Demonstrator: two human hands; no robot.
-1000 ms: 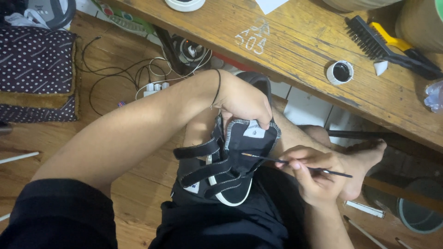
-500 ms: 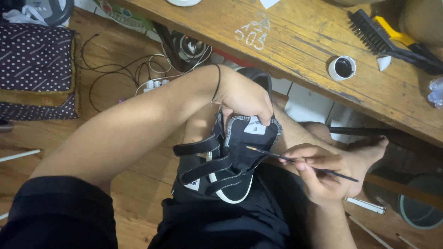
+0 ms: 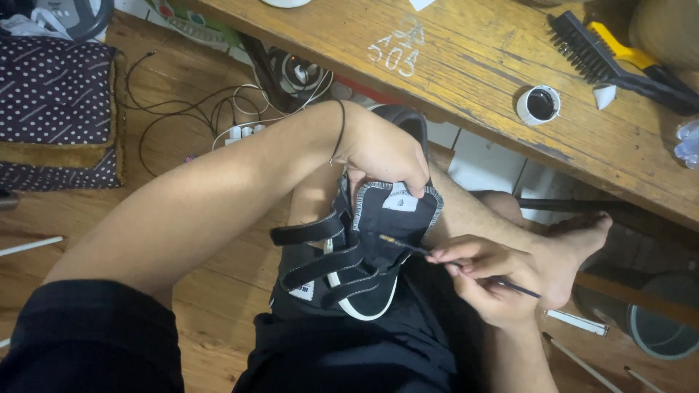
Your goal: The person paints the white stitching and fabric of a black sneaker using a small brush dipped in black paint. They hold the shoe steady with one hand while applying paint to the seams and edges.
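The left hand reaches over the raised knee and clamps its fingers on the top edge of a black shoe that rests on the person's lap, its tongue with frayed white edging turned up toward the camera and its black straps lying loose across the front. The right hand pinches a thin brush between its fingers, the tip touching the dark tongue. Above, on the wooden counter, a small white pot of black liquid stands near a black scrubbing brush with a yellow handle.
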